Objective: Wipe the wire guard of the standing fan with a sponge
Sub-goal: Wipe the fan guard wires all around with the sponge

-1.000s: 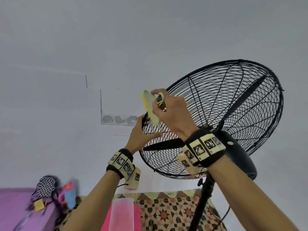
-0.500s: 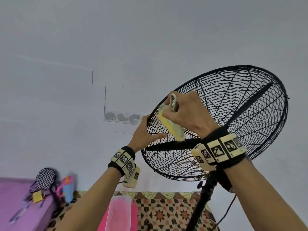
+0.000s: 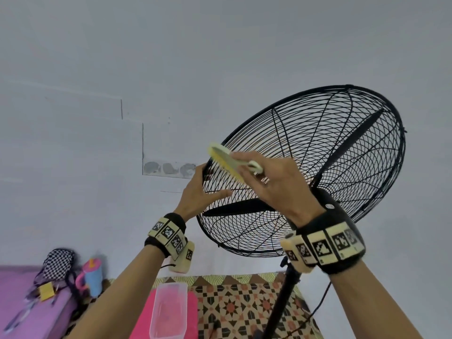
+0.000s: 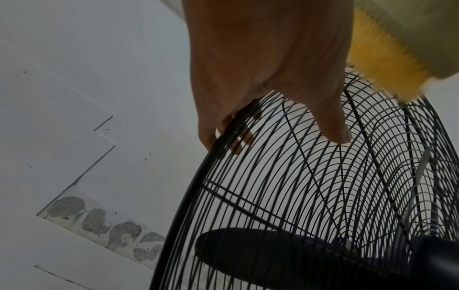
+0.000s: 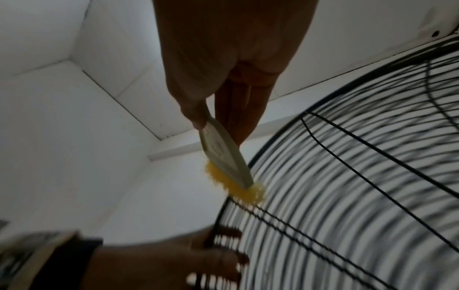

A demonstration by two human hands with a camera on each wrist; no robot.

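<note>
A person's right hand (image 3: 276, 184) pinches the handle end of a flat yellow-faced sponge (image 3: 226, 162) and lays it against the upper left rim of a black standing fan's wire guard (image 3: 318, 155), while the left hand (image 3: 203, 194) steadies the same rim just below, fingers curled over the outer ring and thumb lying across the wires. The guard is tilted up and back, its face turned away from the person, so the unwiped wires spread away up and to the right of both hands; the sponge's long axis runs roughly along the rim, pointing up and left from the fingers. The right hand is the nearer to the work, and the coming stroke will likely have to follow the curve of the ring rather than cut across it. The head view alone shows the whole guard, the fan's pole (image 3: 283, 297) and motor housing (image 3: 335, 211), and below them a clear plastic box (image 3: 168, 311) on a patterned mat (image 3: 244, 304). The left wrist view shows what the head view hides: the fingers (image 4: 238, 135) hooked through to the far side of the guard (image 4: 298, 186), the thumb flat on the wires, and the sponge's fuzzy yellow face (image 4: 387, 64) close above. The right wrist view, blurred, shows the pale backing of the sponge (image 5: 223, 159) held between thumb and straight fingers, its yellow edge touching the ring where the guard (image 5: 360, 196) begins, with the left hand (image 5: 159, 263) gripping lower down.
</note>
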